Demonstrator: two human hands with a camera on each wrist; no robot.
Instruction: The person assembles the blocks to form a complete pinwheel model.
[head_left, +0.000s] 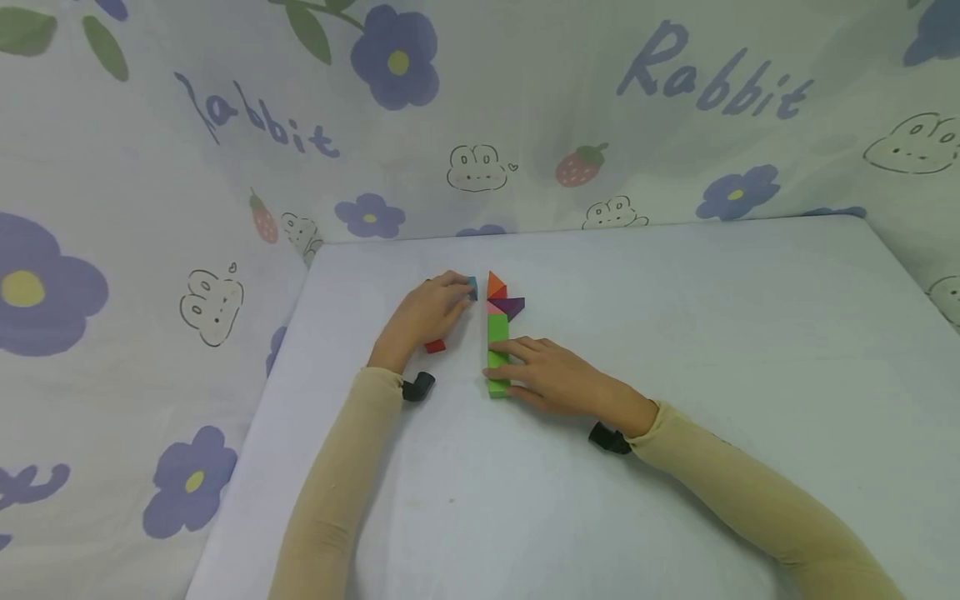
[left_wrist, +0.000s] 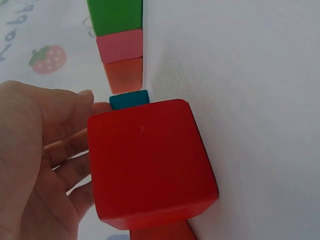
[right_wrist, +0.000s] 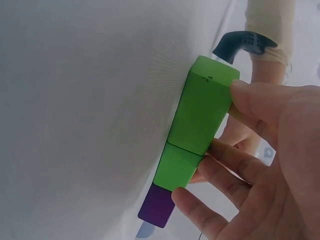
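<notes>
We note hands apart: right hand (head_left: 561,380), fingers extended, touches green blocks (head_left: 498,327); left hand (head_left: 431,313) at blue block (head_left: 473,288), grip unclear.

Smooth green blocks (right_wrist: 195,120), smooth red block (left_wrist: 150,160), woven-looking cloth (left_wrist: 240,75)

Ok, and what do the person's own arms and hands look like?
The left hand and right hand are bare, without gloves. The left sleeve and right sleeve are long and beige, ending near the wrists. A bent black fitting shows at the left wrist, with small holes seen in the right wrist view; another black fitting shows at the right wrist.
</notes>
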